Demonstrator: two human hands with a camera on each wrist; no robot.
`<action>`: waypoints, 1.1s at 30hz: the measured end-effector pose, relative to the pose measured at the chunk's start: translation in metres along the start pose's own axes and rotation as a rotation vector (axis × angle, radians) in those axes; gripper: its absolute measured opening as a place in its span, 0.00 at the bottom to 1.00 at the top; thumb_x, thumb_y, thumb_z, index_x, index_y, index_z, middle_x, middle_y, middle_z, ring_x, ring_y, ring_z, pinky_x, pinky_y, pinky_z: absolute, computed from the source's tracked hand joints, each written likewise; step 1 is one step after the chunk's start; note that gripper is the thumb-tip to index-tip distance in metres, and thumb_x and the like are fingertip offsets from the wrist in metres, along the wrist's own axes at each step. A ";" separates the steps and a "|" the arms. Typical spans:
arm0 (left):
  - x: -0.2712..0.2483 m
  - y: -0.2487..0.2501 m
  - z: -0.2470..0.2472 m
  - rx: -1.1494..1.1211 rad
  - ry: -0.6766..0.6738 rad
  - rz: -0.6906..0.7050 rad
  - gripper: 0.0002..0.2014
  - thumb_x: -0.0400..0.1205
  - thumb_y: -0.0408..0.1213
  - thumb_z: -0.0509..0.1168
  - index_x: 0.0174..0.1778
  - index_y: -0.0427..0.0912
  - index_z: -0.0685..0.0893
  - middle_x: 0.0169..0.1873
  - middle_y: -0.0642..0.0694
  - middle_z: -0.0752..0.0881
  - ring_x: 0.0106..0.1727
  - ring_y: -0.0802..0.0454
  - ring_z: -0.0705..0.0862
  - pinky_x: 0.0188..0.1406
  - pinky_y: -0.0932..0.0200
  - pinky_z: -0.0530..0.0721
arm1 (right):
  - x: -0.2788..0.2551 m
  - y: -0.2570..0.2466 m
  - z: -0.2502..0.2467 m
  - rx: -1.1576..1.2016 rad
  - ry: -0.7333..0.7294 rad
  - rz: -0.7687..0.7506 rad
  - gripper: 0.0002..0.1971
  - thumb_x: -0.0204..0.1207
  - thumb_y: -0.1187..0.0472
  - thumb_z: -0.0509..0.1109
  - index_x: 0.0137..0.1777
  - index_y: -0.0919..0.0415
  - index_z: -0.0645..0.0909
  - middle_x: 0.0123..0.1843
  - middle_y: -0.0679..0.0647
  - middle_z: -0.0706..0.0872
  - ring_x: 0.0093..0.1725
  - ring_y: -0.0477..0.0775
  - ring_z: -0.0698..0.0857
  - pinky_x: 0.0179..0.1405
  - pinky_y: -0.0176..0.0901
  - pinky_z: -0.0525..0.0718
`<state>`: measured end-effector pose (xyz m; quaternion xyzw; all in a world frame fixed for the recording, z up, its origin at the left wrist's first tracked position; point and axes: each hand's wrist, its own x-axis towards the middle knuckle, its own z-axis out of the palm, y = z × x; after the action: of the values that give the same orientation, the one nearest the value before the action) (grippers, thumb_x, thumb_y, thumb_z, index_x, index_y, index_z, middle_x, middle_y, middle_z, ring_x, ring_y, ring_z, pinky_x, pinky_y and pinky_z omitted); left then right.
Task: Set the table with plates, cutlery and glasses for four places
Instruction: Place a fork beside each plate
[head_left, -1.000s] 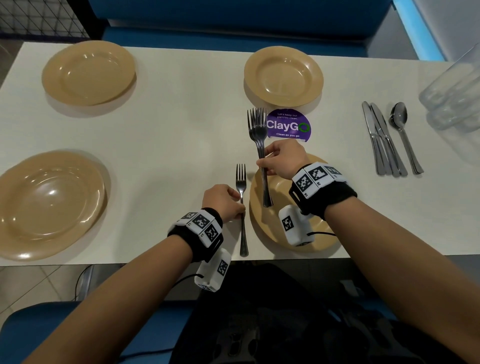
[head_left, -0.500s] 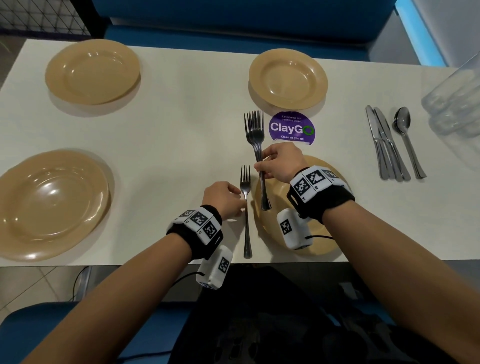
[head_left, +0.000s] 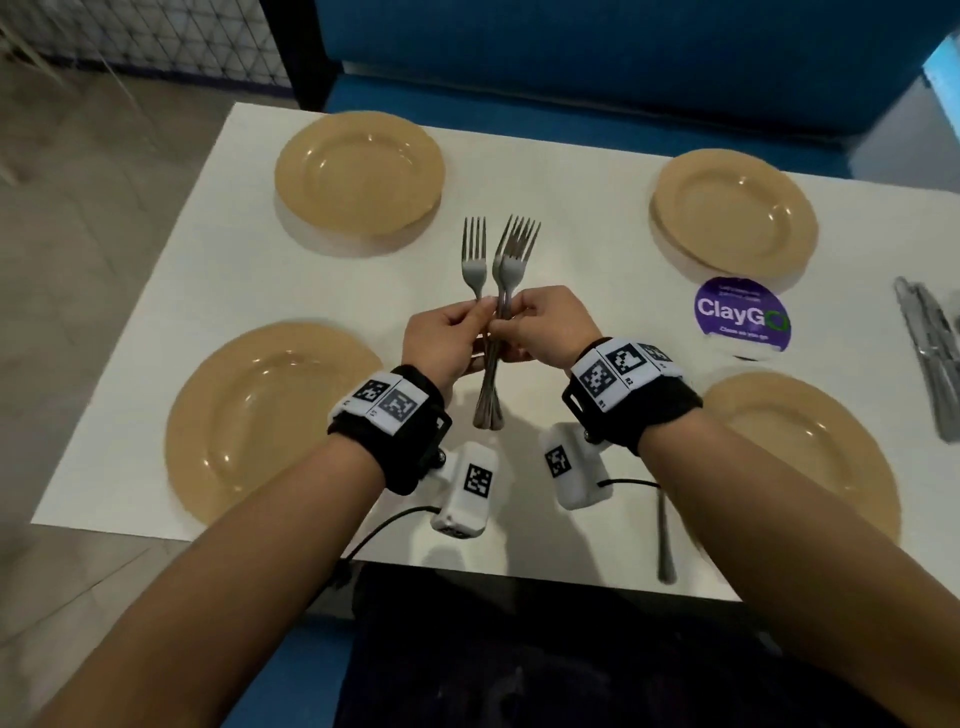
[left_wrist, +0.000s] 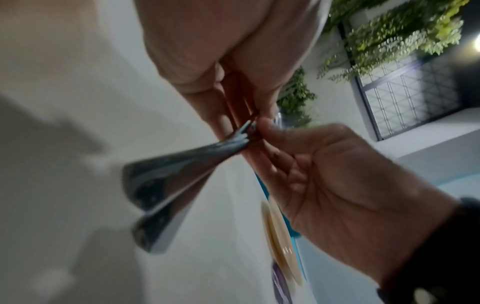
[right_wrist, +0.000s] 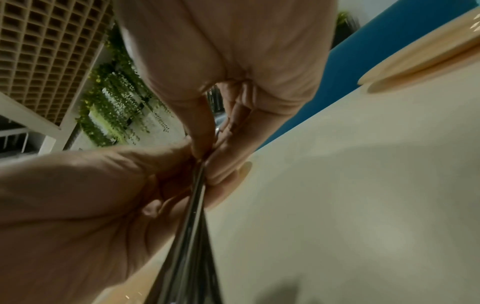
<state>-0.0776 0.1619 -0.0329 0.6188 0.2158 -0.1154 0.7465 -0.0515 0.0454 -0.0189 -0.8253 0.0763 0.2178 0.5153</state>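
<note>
We're holding the forks (head_left: 506, 270) up over the table (head_left: 571, 260), just left of the ClayGo sticker (head_left: 742, 313), w/ both hands meeting at the necks. Right hand (head_left: 545, 325) is pinching the bunch, fingers curled round the handles so the tines are fanning upward and the ends are hanging free below. Left hand (head_left: 447, 338) is pinching the neck of the single fork (head_left: 474, 260), thumb against fingertips, prob. peeling it off the bunch; the wrist views are too blurred for us to count what's left, maybe two.

We're keeping them raised so one slides out w/o dragging the rest. Four plates (head_left: 358, 176) are sitting at the corners, two left of the sticker, one above it, one below. One fork (head_left: 665, 540) is lying left of the plate (head_left: 810, 457) below the sticker, so that place is done. Knives (head_left: 930, 343) are waiting right of the sticker.
</note>
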 end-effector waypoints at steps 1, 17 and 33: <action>0.006 0.010 -0.022 0.008 0.021 -0.003 0.07 0.82 0.36 0.67 0.42 0.40 0.89 0.30 0.46 0.89 0.26 0.52 0.88 0.28 0.62 0.87 | 0.007 -0.012 0.015 0.043 0.011 0.006 0.11 0.73 0.70 0.72 0.31 0.61 0.77 0.32 0.58 0.84 0.34 0.58 0.87 0.43 0.49 0.89; 0.038 0.038 -0.334 0.599 0.254 -0.174 0.07 0.75 0.34 0.74 0.37 0.35 0.84 0.34 0.35 0.89 0.38 0.42 0.90 0.42 0.48 0.90 | 0.046 -0.102 0.188 -0.115 0.010 0.036 0.08 0.73 0.68 0.72 0.35 0.57 0.80 0.39 0.60 0.89 0.36 0.56 0.89 0.37 0.43 0.90; 0.018 0.017 -0.329 0.761 0.152 -0.140 0.11 0.66 0.30 0.81 0.34 0.37 0.83 0.29 0.44 0.87 0.21 0.61 0.86 0.29 0.67 0.87 | 0.037 -0.094 0.201 -0.090 0.026 0.087 0.07 0.73 0.68 0.73 0.37 0.58 0.80 0.40 0.61 0.89 0.37 0.58 0.90 0.41 0.44 0.90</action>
<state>-0.1134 0.4871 -0.0723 0.8418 0.2541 -0.1918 0.4359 -0.0417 0.2701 -0.0338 -0.8464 0.1086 0.2326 0.4666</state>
